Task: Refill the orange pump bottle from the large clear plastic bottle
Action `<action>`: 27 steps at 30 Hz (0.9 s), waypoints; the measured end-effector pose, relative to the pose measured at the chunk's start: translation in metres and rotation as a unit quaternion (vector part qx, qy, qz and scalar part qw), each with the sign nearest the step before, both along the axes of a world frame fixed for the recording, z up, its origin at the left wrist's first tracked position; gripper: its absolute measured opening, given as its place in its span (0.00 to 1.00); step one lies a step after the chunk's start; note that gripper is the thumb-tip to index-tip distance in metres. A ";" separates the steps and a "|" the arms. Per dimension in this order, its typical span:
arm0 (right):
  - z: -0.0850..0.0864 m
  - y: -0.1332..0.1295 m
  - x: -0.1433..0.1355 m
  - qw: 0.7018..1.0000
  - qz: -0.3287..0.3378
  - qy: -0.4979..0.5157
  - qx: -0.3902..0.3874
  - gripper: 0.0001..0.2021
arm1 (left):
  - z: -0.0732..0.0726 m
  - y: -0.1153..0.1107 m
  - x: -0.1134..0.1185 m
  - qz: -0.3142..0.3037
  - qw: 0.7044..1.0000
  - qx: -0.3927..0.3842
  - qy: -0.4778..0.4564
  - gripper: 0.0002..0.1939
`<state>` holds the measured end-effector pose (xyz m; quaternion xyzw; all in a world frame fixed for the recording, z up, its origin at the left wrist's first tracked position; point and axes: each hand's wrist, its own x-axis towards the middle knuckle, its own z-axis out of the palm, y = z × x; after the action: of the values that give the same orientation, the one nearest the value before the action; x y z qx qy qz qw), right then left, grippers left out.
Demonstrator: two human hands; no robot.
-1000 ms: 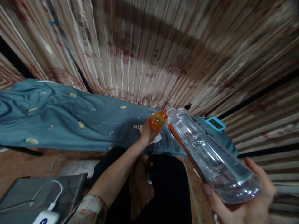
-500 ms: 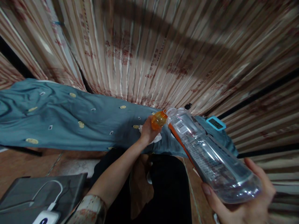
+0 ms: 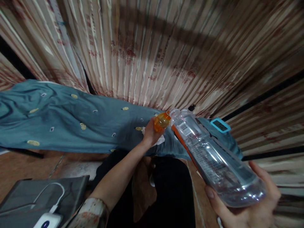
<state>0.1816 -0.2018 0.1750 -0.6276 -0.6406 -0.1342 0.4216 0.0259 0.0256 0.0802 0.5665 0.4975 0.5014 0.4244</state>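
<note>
Striped curtain [image 3: 147, 63] at the far side, teal cloth [image 3: 99, 123] with pineapple print across the long surface in front. Left hand [image 3: 149, 134] is closed around the orange container [image 3: 162, 122], mid-scene over the cloth. Right hand [image 3: 251, 205] is part open, thumb and fingers spread around the base of the clear bottle [image 3: 209, 152] at near right. Bottle slants, neck at the container's top end; contact or small gap, can't tell. Both hands occupied, so alignment depends on both grips, my read. Liquid level unclear. Crumpled tissue [image 3: 159, 140] lies beside the left hand, blue-rimmed timer [image 3: 220, 125] right of the bottle's neck, digits blurred. Grey case [image 3: 42, 196] near left, white device [image 3: 48, 221] on it.
</note>
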 end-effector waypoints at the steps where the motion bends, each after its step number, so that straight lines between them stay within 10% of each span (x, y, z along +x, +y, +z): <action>1: 0.001 0.001 -0.001 1.000 -0.003 0.008 0.000 0.54 | 0.000 0.000 0.000 -0.002 1.000 0.001 -0.003 0.23; 27: 0.000 0.000 -0.014 0.994 -0.054 0.091 0.002 0.55 | -0.006 0.001 0.000 -0.006 0.999 0.025 -0.029 0.22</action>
<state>0.1675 -0.2014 0.1753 -0.6700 -0.5645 -0.1011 0.4714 0.0260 0.0271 0.0746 0.5648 0.4689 0.5275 0.4276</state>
